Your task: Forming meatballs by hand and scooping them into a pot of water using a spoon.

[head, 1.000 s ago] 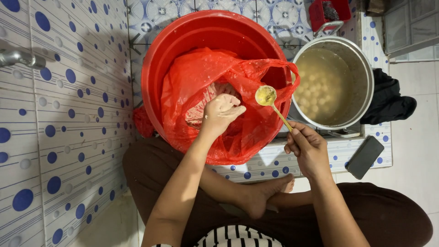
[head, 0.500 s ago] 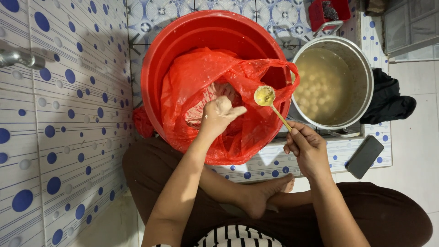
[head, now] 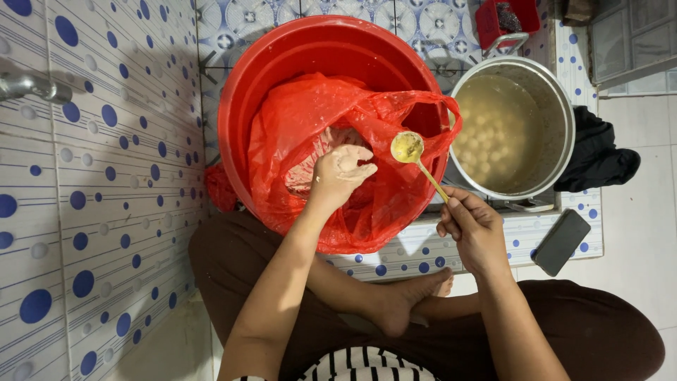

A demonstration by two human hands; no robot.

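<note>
A big red basin [head: 282, 63] stands in front of me with a red plastic bag [head: 367, 204] open inside it, holding pale dough. My left hand [head: 340, 173] hovers over the bag, fingers curled around a small lump of dough. My right hand [head: 474, 229] grips the handle of a metal spoon [head: 407, 148], whose bowl carries a yellowish filling and sits just right of my left hand, above the bag.
A steel pot [head: 560, 106] of cloudy liquid with several pale balls stands to the right of the basin. A dark cloth [head: 599, 159] and a black phone [head: 561, 241] lie beyond it. A tiled wall with a tap [head: 32, 86] is at left. My crossed legs fill the foreground.
My left hand has turned slightly and drawn its fingers closer toward the spoon. The spoon and my right hand stay almost where they were.
</note>
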